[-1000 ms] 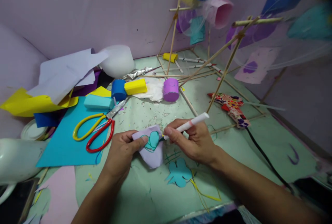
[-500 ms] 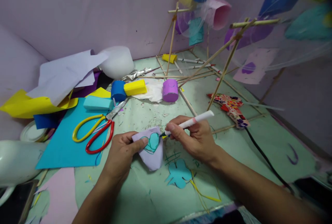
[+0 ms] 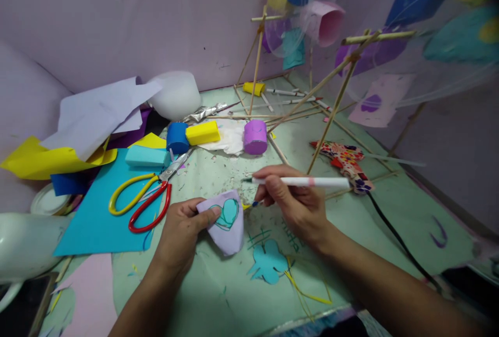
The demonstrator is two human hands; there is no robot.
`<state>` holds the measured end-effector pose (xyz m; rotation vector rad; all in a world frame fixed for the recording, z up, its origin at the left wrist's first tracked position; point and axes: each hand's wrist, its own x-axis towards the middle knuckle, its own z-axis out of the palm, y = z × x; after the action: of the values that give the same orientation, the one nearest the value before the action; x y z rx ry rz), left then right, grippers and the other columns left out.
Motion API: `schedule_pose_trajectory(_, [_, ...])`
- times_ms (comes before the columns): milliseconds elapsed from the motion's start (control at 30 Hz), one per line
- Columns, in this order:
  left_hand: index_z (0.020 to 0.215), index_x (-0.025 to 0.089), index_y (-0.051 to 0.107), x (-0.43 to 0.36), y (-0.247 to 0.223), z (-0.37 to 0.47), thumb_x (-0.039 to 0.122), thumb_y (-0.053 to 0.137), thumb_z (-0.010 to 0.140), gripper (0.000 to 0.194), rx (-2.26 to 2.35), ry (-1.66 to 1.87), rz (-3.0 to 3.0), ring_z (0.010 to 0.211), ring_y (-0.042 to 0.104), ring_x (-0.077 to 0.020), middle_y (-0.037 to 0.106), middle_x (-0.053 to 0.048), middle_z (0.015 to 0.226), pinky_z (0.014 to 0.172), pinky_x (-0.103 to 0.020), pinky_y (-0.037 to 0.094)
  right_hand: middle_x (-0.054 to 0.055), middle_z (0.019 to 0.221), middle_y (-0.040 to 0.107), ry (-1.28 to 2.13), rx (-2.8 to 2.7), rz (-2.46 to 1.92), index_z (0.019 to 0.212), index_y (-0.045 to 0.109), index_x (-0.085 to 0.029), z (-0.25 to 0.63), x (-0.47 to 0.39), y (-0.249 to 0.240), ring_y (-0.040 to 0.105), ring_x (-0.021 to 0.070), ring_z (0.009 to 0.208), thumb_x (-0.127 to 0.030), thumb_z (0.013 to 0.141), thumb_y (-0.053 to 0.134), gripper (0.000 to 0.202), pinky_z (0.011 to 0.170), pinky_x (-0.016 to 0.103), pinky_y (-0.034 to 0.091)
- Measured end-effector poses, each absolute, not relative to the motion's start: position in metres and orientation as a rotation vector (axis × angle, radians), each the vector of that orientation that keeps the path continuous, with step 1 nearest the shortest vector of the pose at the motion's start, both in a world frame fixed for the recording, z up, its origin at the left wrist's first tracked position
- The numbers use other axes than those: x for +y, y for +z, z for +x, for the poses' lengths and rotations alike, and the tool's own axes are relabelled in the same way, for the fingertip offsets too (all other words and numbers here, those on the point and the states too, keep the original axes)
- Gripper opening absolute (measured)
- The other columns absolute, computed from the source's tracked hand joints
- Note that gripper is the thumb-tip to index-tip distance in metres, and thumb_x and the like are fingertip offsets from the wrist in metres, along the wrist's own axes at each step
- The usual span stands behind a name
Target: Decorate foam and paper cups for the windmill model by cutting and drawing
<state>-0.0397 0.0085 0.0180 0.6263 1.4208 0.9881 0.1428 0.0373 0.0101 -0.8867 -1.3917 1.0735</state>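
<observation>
Pinched between the thumb and fingers of my left hand (image 3: 185, 230) is a lilac paper piece (image 3: 234, 239), which narrows toward its lower end. A turquoise heart (image 3: 230, 213) with dark green outlines shows on it, partly under my thumb. My right hand (image 3: 298, 204) is closed on a white marker (image 3: 319, 182). The marker lies nearly level, its dark tip pointing left, above and apart from the paper. Below my right hand a turquoise flower-shaped cutout (image 3: 268, 260) rests on the table, beside thin yellow strips (image 3: 312, 295).
Scissors (image 3: 150, 196) lie on a turquoise sheet (image 3: 93, 222) at left. Blue (image 3: 178, 137), yellow (image 3: 203, 132) and purple paper shapes (image 3: 255, 138) stand behind the hands. At right are a stick frame (image 3: 331, 113) and a flower-patterned glue gun (image 3: 346, 160) with a black cord.
My right hand has drawn the marker tip up and away from the heart, and the marker has swung from slanted to nearly level. My left hand holds the paper almost in place.
</observation>
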Motion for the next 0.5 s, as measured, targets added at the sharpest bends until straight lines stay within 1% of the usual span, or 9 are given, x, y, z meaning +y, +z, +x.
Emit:
schedule_pose_trajectory(67, [0.060,0.011,0.071,0.009,0.018,-0.040,0.023,0.081,0.052,0.018,1.407,1.032,0.620,0.053,0.061,-0.0130,0.069,-0.003,0.054,0.054,-0.021,0.048,0.000,0.072,0.066,1.157,-1.315,-0.945,0.102,0.062,-0.022,0.143,0.040,0.010,0.061,0.0113,0.062,-0.033,0.089,0.052,0.019,0.057,0.024,0.050])
schedule_pose_trajectory(100, [0.059,0.011,0.070,0.009,0.017,-0.040,0.023,0.081,0.052,0.018,1.400,1.053,0.621,0.053,0.060,-0.0125,0.069,-0.003,0.054,0.054,-0.021,0.048,0.001,0.077,0.067,1.225,-1.309,-0.984,0.104,0.060,-0.022,0.142,0.041,0.010,0.063,0.0125,0.067,-0.033,0.088,0.054,0.020,0.061,0.026,0.051])
schedule_pose_trajectory(167, [0.061,0.011,0.070,0.010,0.017,-0.040,0.024,0.082,0.052,0.020,1.388,1.090,0.621,0.054,0.060,-0.0125,0.068,-0.003,0.055,0.054,-0.021,0.048,0.003,0.089,0.067,1.436,-1.319,-1.025,0.103,0.056,-0.022,0.140,0.043,0.009,0.064,0.0153,0.077,-0.030,0.079,0.064,0.027,0.068,0.030,0.052])
schedule_pose_trajectory(233, [0.065,0.011,0.070,0.010,0.017,-0.040,0.026,0.082,0.052,0.023,1.374,1.102,0.613,0.055,0.060,-0.0131,0.068,-0.002,0.056,0.054,-0.021,0.047,0.004,0.093,0.064,1.681,-1.305,-0.991,0.102,0.052,-0.022,0.137,0.043,0.007,0.063,0.0165,0.080,-0.024,0.068,0.073,0.040,0.071,0.032,0.052])
schedule_pose_trajectory(300, [0.071,0.011,0.070,0.010,0.017,-0.039,0.028,0.081,0.055,0.026,1.358,1.111,0.611,0.056,0.060,-0.0132,0.069,-0.003,0.059,0.056,-0.023,0.048,0.001,0.088,0.061,1.828,-1.282,-0.948,0.101,0.049,-0.022,0.134,0.041,0.006,0.060,0.0148,0.075,-0.020,0.063,0.075,0.046,0.070,0.031,0.050])
schedule_pose_trajectory(400, [0.077,0.013,0.067,0.009,0.017,-0.038,0.029,0.079,0.056,0.029,1.404,1.193,0.661,0.058,0.059,-0.0125,0.069,-0.001,0.063,0.057,-0.022,0.048,-0.003,0.077,0.057,1.867,-1.278,-0.960,0.097,0.049,-0.021,0.130,0.038,0.004,0.056,0.0119,0.066,-0.018,0.064,0.073,0.041,0.064,0.027,0.046])
schedule_pose_trajectory(500, [0.074,0.014,0.064,0.009,0.017,-0.037,0.027,0.078,0.056,0.026,1.512,1.294,0.748,0.059,0.058,-0.0106,0.067,0.002,0.063,0.055,-0.019,0.045,-0.003,0.074,0.057,1.867,-1.263,-0.962,0.093,0.050,-0.019,0.130,0.037,0.002,0.054,0.0113,0.065,-0.017,0.065,0.071,0.035,0.062,0.026,0.044])
